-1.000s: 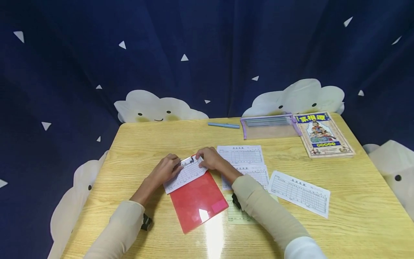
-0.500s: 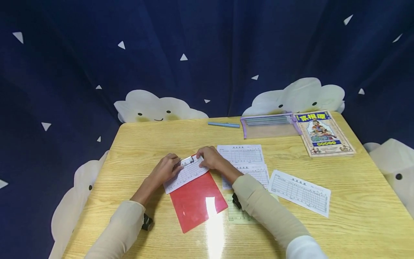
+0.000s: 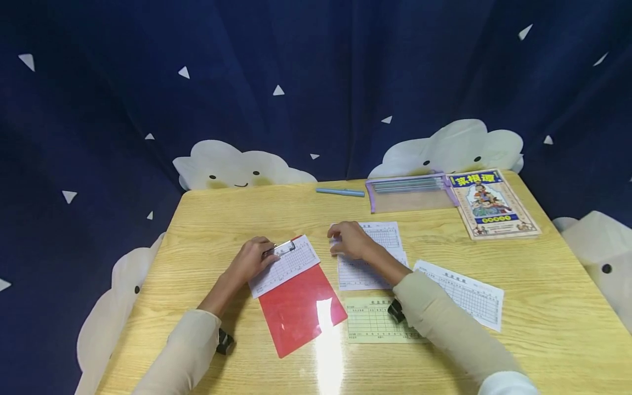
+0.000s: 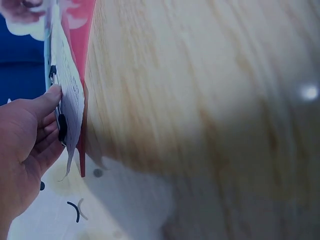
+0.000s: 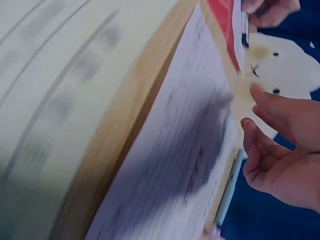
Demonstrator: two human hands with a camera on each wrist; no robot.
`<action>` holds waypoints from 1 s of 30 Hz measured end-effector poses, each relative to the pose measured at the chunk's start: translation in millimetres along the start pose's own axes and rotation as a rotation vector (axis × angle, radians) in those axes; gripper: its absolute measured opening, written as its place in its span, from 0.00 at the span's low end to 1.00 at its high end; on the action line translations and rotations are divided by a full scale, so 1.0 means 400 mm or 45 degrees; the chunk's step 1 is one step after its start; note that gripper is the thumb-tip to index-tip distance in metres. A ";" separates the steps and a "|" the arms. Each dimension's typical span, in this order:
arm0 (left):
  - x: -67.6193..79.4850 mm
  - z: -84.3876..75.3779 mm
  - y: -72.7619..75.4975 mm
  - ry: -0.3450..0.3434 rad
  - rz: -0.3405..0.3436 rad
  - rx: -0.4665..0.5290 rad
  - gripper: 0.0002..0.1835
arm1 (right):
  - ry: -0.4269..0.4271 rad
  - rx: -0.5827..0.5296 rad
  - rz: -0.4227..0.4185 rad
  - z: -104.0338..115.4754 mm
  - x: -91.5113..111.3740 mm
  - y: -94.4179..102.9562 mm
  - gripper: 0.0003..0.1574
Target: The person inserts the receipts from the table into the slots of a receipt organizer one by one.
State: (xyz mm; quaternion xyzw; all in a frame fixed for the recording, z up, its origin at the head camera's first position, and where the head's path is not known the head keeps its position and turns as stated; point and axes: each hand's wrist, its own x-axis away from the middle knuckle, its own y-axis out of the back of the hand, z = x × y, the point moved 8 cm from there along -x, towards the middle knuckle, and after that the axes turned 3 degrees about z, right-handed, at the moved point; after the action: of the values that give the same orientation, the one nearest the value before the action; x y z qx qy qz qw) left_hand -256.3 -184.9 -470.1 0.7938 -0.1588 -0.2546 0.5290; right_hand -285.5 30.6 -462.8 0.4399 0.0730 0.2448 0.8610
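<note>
A red clipboard [image 3: 301,312] lies tilted on the table, a white printed form [image 3: 288,270] across its top under the metal clip [image 3: 285,248]. My left hand [image 3: 250,259] grips the clipboard at the clip; in the left wrist view the thumb [image 4: 49,100] presses on the clip and the fingers are partly hidden behind the board. To the right, my right hand [image 3: 351,241] hovers over two overlapping white forms [image 3: 387,236], fingers loosely bent and holding nothing. The right wrist view shows a gap between its thumb and fingers, beside a white form [image 5: 170,135].
A pale green form [image 3: 362,326] lies below the white ones, partly under my right forearm. Another white form [image 3: 469,302] sits slanted at the right. Along the back are a blue pen [image 3: 340,192], a purple-edged mesh pouch [image 3: 415,202] and a comic-covered book [image 3: 494,206].
My right hand has let go of the form's right end on the clipboard and moved right, over the loose white forms. The left hand has stayed at the clip.
</note>
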 end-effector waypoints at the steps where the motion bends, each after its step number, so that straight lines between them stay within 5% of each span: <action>1: 0.000 0.001 -0.001 0.006 0.004 0.004 0.11 | 0.007 -0.013 -0.023 -0.012 0.013 0.013 0.20; 7: -0.001 0.006 -0.004 0.038 0.022 0.008 0.13 | -0.006 -0.020 -0.131 -0.097 0.079 0.081 0.20; 16: -0.002 0.009 -0.006 0.033 0.038 -0.025 0.12 | -0.187 0.045 -0.196 -0.241 0.133 0.160 0.21; 30: -0.003 -0.001 0.002 -0.017 0.017 -0.032 0.13 | -0.181 0.082 -0.127 -0.299 0.154 0.152 0.22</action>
State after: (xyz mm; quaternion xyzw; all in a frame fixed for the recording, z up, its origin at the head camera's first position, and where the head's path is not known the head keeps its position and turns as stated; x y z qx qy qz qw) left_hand -257.1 -184.2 -468.8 0.7843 -0.1646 -0.2583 0.5395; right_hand -294.7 176.8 -481.1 0.4795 0.0416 0.1673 0.8604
